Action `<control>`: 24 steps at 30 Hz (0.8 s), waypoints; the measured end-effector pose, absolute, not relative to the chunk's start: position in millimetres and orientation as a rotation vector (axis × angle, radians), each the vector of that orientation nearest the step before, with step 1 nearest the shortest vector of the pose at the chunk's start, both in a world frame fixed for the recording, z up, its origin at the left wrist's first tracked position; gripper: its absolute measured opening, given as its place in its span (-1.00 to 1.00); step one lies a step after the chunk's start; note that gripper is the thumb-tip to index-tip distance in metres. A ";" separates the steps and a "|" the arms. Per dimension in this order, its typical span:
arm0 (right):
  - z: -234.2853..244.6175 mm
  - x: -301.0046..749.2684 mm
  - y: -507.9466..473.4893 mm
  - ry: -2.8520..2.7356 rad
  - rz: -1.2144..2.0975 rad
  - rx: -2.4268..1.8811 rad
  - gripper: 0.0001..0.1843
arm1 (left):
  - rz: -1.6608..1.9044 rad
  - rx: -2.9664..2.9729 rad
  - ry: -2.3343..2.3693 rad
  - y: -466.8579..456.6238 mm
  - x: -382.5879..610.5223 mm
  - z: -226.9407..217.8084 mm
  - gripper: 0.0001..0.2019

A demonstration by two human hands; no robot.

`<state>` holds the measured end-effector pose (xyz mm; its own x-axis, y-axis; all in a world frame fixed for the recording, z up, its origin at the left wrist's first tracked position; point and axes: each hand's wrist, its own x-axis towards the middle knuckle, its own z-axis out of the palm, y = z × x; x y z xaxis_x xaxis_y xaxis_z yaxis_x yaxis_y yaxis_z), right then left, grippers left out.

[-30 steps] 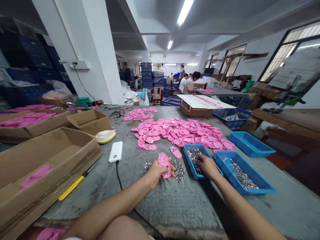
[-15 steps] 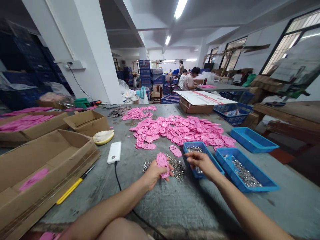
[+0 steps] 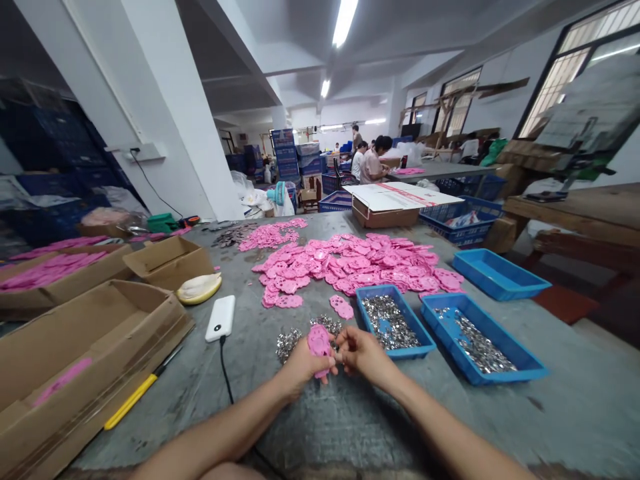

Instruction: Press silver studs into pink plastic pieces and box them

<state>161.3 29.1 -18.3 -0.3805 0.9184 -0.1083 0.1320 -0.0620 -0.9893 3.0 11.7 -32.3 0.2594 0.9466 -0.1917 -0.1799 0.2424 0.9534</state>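
My left hand (image 3: 303,363) grips a flat pink plastic piece (image 3: 319,339) with a wavy outline, held over the table in front of me. Right beside it, my right hand (image 3: 361,355) has thumb and fingers pinched together at the piece's right edge. Whatever lies in that pinch is too small to make out. Behind both hands, small shiny metal parts (image 3: 289,343) are heaped on the table, partly covered by the left hand. One loose pink piece (image 3: 341,307) lies just past that heap, and a large pile of pink pieces (image 3: 370,260) spreads farther back.
Two blue trays of metal parts (image 3: 393,323) (image 3: 475,340) stand to the right, with another blue tray (image 3: 500,275) behind. At left are cardboard boxes (image 3: 100,347), a yellow cutter (image 3: 131,401) and a white power bank (image 3: 220,319) with a black cable. People sit working farther back.
My right hand has moved left from above the near blue tray to the pink piece. My left hand still holds that piece, and the view has shifted slightly.
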 end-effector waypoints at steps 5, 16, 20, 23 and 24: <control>-19.5 157.6 22.8 -1.594 1.479 -1.140 -0.80 | 0.898 1.080 1.027 9.1 -3.6 -26.7 -0.34; -13.2 159.2 10.3 -1.483 1.465 -1.099 -0.77 | 0.785 1.283 1.125 4.9 5.5 2.5 -0.35; -8.4 164.2 5.7 -1.469 1.423 -1.075 -0.75 | 0.782 1.356 1.160 1.3 12.5 12.2 -0.38; -6.4 166.1 2.5 -1.438 1.416 -1.079 -0.73 | 0.776 1.408 1.189 -1.3 18.4 17.1 -0.42; -6.4 166.3 1.8 -1.424 1.414 -1.080 -0.73 | 0.769 1.420 1.199 -1.7 20.0 18.2 -0.42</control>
